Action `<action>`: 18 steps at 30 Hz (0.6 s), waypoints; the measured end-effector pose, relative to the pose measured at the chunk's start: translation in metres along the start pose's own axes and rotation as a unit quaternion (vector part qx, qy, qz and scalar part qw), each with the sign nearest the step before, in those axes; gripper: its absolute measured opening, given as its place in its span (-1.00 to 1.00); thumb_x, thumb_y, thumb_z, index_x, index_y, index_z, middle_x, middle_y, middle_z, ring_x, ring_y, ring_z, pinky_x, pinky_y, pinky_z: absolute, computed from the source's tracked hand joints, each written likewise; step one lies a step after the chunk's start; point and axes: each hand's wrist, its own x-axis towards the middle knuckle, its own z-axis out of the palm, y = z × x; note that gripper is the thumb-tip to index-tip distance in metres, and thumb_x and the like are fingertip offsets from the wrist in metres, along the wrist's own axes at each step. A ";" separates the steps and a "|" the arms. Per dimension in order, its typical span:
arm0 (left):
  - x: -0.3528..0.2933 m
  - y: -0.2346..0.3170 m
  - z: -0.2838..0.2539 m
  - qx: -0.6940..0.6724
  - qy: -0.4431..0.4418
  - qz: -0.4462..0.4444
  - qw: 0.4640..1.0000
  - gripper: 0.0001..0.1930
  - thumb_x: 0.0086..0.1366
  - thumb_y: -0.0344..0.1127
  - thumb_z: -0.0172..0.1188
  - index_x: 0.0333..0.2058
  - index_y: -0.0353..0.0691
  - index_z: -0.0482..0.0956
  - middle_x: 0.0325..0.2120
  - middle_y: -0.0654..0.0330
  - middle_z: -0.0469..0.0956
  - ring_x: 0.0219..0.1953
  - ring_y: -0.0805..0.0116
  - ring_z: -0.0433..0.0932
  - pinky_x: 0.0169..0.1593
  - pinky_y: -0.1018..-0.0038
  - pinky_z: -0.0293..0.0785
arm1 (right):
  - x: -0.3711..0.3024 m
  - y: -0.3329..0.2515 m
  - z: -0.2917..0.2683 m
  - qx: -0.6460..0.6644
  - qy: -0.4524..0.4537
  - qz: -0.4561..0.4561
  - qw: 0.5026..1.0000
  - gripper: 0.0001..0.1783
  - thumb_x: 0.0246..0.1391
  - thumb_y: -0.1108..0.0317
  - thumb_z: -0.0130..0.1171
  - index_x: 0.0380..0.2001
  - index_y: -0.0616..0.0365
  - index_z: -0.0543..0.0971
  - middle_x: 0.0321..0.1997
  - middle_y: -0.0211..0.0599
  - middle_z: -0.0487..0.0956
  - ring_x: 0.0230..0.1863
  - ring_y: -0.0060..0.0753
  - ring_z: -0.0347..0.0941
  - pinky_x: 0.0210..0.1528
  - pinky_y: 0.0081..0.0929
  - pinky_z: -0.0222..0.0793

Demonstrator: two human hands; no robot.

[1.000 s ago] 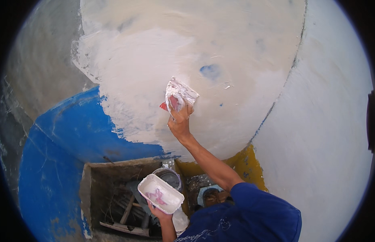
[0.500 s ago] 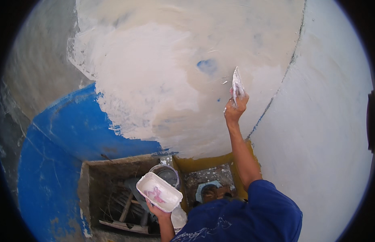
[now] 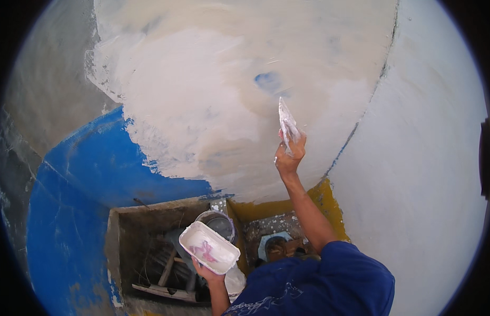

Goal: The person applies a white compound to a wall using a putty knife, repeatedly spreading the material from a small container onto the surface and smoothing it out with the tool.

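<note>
My right hand is closed round a putty knife, its blade smeared with white filler and held against or close to the wall. Most of this wall carries a patchy white and beige coat. Just beyond the blade tip a blue spot shows through. Low in front of me, my left hand grips a white rectangular tub from its near side. White paste with a pink streak lies in the tub. The left fingers are partly hidden beneath it.
Below the wall is a concrete bin holding wood pieces. A bucket stands behind the tub. To its right lies a yellow-edged recess. Blue paint covers the lower left wall; a white wall meets the corner at right.
My right hand and the putty knife have moved left and slightly down across the wall. Small filler flecks below the blue spot are smoothed or covered. The tub has barely shifted.
</note>
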 end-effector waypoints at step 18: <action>-0.003 0.001 0.000 0.016 0.024 0.021 0.999 -0.30 0.29 0.19 -0.07 0.32 -0.02 0.20 0.26 0.10 0.28 0.27 -0.05 0.27 0.31 -0.13 0.16 | 0.063 -0.005 0.010 0.027 0.050 -0.023 0.998 -0.35 -0.35 0.80 -0.03 -0.07 0.25 0.63 0.04 -0.18 0.59 0.08 -0.02 0.35 0.10 -0.21 0.34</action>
